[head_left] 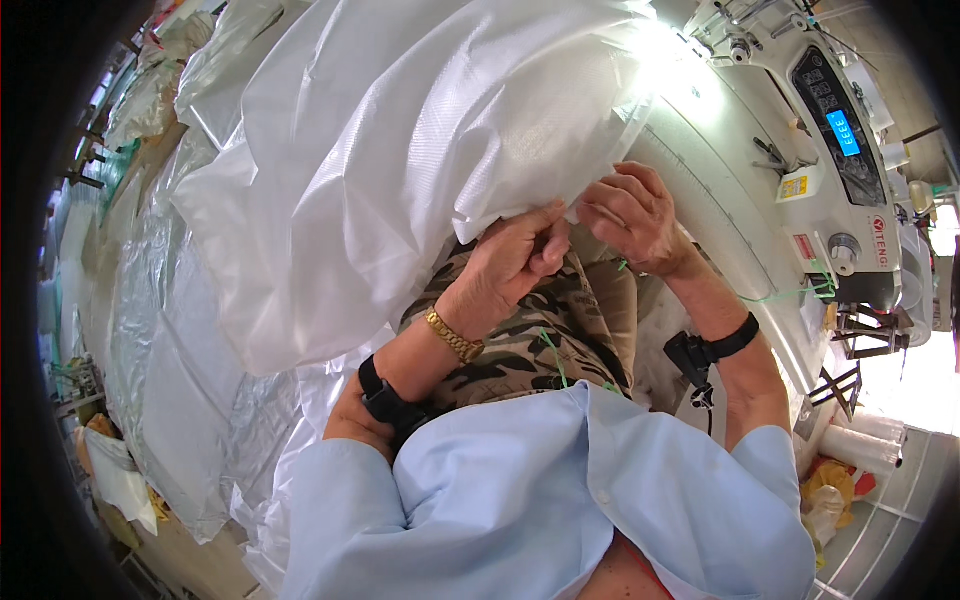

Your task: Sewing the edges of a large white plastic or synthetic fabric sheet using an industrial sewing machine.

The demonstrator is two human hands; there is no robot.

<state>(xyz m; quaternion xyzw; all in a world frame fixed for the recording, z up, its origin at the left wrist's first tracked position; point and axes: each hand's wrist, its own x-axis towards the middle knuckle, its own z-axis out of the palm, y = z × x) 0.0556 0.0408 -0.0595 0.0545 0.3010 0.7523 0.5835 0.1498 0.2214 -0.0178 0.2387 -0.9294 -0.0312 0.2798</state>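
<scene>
A large sheet of white woven plastic fabric (400, 150) spreads in folds over the work surface and hangs toward my lap. My left hand (515, 255) is closed, its fingers pinching the near edge of the fabric. Just right of it, my right hand (632, 215) has its fingers curled at the same edge, near the fabric's corner. The fingertips of both hands almost meet there. Whether the right fingers grip the edge or only touch it is hard to make out.
A white sewing machine (780, 150) with a lit blue display stands at the right, a bright lamp shining beside it. Clear plastic sheeting (190, 390) is heaped on the left. Green thread (790, 293) trails by the machine. A roll of clear film (862, 442) lies at lower right.
</scene>
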